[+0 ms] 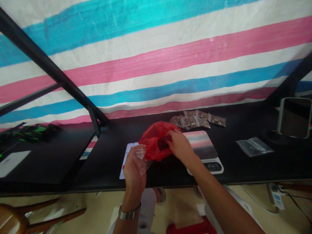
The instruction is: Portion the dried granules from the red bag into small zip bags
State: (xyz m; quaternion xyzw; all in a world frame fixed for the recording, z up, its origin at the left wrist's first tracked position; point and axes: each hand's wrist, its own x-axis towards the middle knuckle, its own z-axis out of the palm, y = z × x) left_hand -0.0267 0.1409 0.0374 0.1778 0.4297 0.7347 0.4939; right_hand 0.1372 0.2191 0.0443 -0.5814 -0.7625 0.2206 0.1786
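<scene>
A red plastic bag (156, 133) stands open on the black table, with dark contents in its mouth. My left hand (134, 169) is closed on a small clear zip bag (142, 164), held against the red bag's near left side. From the right, my right hand (179, 143) reaches into the red bag's opening. Its fingers are curled together at the dark contents, and their tips are partly hidden. Just behind the red bag lie several filled zip bags (195, 122) with brown bits inside. Partly under my right forearm sits a kitchen scale (203, 146) with a mirror-like plate.
A phone (128, 156) with a lit screen lies left of my left hand. Flat clear bags (254, 146) rest on the right, near a device on a stand (294, 117). The table's front edge (109, 189) runs below my hands. A striped sheet (170, 65) hangs behind.
</scene>
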